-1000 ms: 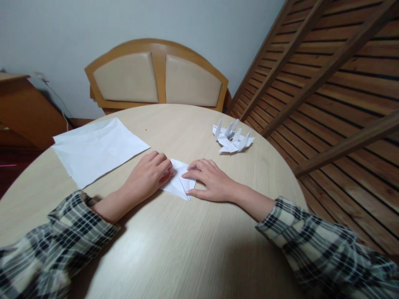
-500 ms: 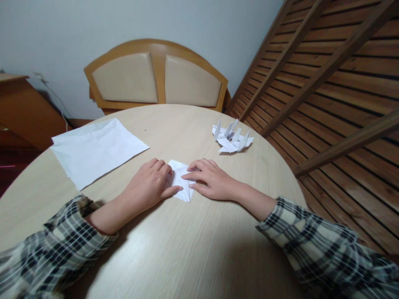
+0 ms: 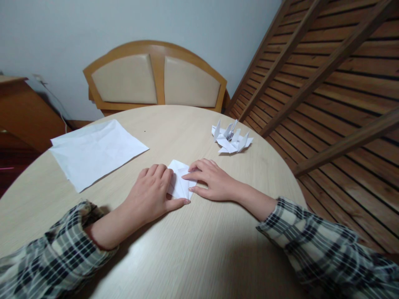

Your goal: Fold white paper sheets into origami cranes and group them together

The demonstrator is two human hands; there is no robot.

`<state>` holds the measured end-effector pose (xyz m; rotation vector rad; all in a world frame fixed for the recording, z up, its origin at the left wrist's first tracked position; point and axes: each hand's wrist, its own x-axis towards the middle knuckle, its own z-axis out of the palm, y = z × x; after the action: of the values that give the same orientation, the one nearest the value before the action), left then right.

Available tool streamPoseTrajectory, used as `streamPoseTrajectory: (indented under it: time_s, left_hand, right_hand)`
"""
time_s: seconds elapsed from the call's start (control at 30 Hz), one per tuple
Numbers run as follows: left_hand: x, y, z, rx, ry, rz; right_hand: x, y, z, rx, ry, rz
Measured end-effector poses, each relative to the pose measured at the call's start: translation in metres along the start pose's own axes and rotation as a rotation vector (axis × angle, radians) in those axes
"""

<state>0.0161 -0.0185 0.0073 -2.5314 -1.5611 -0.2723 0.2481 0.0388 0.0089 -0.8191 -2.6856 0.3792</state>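
Paper, white and folded small, lies flat on the round table, right in the middle between two hands. It has crease lines, and one corner points toward the person.

The left hand is at the paper's left side. Its fingers are bent, and the tips go down by the edge. Its thumb sticks out along the near side, and the thumb tip is at the near corner. I cannot tell if these fingers pinch the paper or just press on it.

The right hand is at the paper's right side. Its pointer finger and thumb are spread apart with a gap between them, and both tips rest on the paper. The other fingers are partly hidden.

Big white sheets lie on the table past the left hand, one on top of another. Past the right hand sits a bunch of folded paper shapes with pointy tips standing up. A tiny dark speck is near the sheets.

Both arms have checked sleeves. Behind the table is a curved wooden back with two pale panels. Brown wooden slats are on the right.
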Motion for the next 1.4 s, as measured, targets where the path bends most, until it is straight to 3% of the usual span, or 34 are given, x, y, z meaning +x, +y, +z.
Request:
streamPoseTrajectory:
  time_s: [0.3,0.63,1.03,1.4]
  left_hand:
    - [0.002,-0.003,0.003,-0.139,0.002,0.031]
    - [0.000,-0.016,0.010,-0.256,0.005,0.087]
    - [-0.001,-0.017,0.007,-0.139,0.035,0.267]
    - [0.000,-0.016,0.008,-0.109,0.040,0.320]
  right_hand:
    - [0.001,0.000,0.004,-0.007,0.057,0.055]
    - [-0.001,0.006,0.002,-0.002,0.052,0.010]
    - [-0.004,0.013,-0.005,-0.018,-0.034,-0.039]
    - [-0.001,0.015,-0.005,-0.125,0.003,-0.123]
